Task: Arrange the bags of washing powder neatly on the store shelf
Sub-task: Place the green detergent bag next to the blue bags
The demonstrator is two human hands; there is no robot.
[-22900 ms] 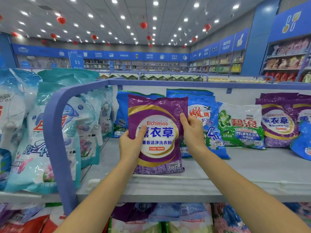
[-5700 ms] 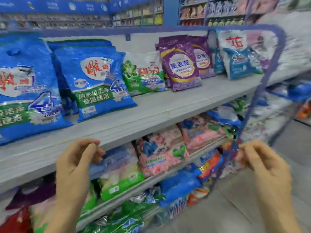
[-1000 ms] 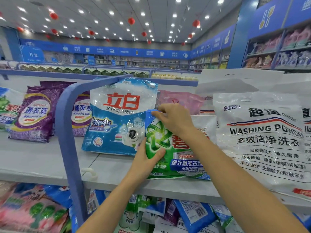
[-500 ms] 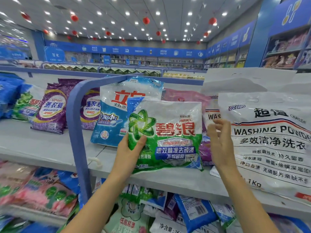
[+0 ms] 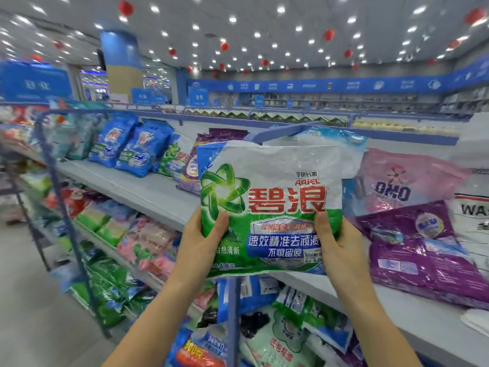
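I hold a green and white Ariel washing powder bag (image 5: 267, 197) upright in the air in front of the grey store shelf (image 5: 148, 189). My left hand (image 5: 201, 245) grips its lower left edge, thumb on the front. My right hand (image 5: 341, 250) grips its lower right edge the same way. Behind the bag stands a blue and white bag (image 5: 344, 147), mostly hidden. Further left on the shelf stand two blue bags (image 5: 132, 152), a green bag (image 5: 172, 160) and purple bags (image 5: 190, 168).
A pink OMO bag (image 5: 402, 181) and a purple bag (image 5: 423, 247) lie to the right, next to a white washing powder sack (image 5: 473, 213). A blue divider rail (image 5: 275, 133) rises behind the held bag. Lower shelves (image 5: 127, 234) are packed with bags. Aisle floor (image 5: 31, 313) lies at left.
My right hand has taken hold of the green bag's right edge. The bag has come off the shelf toward me, and my view has swung left along the shelf.
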